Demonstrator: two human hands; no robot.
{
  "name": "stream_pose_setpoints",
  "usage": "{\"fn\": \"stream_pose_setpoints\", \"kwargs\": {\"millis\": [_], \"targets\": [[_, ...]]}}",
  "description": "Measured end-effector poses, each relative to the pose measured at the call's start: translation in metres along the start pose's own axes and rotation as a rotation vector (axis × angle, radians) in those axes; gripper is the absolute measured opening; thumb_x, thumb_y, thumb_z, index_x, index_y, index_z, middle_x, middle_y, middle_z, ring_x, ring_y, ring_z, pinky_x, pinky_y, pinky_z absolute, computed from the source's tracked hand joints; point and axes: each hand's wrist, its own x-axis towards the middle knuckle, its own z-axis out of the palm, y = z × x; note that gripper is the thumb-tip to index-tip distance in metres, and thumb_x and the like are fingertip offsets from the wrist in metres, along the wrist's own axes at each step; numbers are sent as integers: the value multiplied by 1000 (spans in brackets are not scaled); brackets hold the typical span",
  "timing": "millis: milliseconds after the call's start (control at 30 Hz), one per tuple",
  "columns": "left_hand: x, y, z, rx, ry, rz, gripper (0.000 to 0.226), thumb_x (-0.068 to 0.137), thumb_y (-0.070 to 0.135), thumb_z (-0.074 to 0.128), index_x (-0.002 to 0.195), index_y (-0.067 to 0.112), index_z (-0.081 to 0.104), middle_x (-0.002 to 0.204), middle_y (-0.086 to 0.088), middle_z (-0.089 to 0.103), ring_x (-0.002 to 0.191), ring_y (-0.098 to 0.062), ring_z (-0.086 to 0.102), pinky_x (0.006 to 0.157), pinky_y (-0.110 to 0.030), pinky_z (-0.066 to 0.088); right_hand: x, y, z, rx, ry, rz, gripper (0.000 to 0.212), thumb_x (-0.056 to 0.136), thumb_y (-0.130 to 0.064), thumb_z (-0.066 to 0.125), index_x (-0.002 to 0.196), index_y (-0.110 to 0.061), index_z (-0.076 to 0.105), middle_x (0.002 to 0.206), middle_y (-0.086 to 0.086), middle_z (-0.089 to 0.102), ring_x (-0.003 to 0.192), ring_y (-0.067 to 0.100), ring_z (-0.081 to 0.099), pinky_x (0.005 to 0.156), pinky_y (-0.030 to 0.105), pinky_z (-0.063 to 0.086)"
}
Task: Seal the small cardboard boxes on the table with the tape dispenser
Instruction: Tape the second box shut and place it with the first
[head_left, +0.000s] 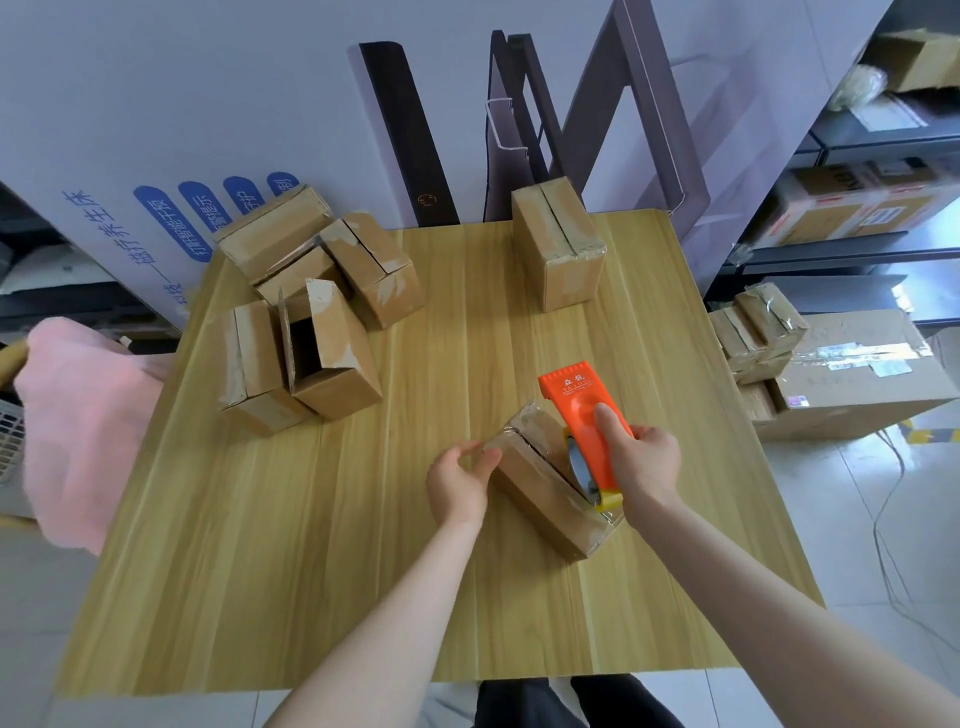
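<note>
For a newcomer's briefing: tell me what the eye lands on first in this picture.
The orange tape dispenser stands out first, gripped by the right hand atop a small box right of the table's middle; the left hand holds that box's left end. Next comes the heap of boxes at the table's far left, one with open flaps, and a pink cloth off the left edge.

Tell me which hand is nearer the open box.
Left. The left hand, holding the taped box, sits right of the open box; the right hand is farther right, gripping the tape dispenser.
</note>
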Motion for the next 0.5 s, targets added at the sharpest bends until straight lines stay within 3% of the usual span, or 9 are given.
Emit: {"fn": "stream_pose_setpoints", "kwargs": {"millis": [167, 300, 400, 500], "targets": [[-6, 13, -4, -15, -76, 133, 16, 87, 29, 69, 94, 15, 67, 91, 3, 69, 88, -14, 64, 80, -27, 49, 2, -2, 1, -3, 9, 5, 49, 71, -57, 67, 57, -11, 60, 47, 0, 54, 43, 15, 50, 46, 27, 40], [-36, 6, -10, 18, 4, 129, 19, 90, 28, 64, 87, 11, 56, 87, -1, 62, 80, -15, 59, 66, -18, 41, 4, -12, 9, -29, -25, -22, 51, 70, -59, 65, 54, -11, 58, 41, -3, 51, 37, 11, 47, 42, 24, 38], [-68, -9, -15, -32, 5, 82, 23, 88, 31, 66, 89, 11, 55, 87, 3, 59, 83, -17, 58, 68, -19, 41, 10, -19, 17, -16, -49, -48, 53, 73, -57, 65, 57, -7, 61, 44, -2, 52, 41, 14, 48, 45, 26, 38], [-73, -1, -17, 11, -3, -8, 34, 82, 29, 71, 108, 14, 56, 107, 4, 59, 101, -17, 57, 81, -28, 45, 11, -23, 16, -1, -93, -69, 51, 78, -53, 66, 58, -6, 61, 50, 3, 53, 44, 14, 48, 44, 24, 37]]}}
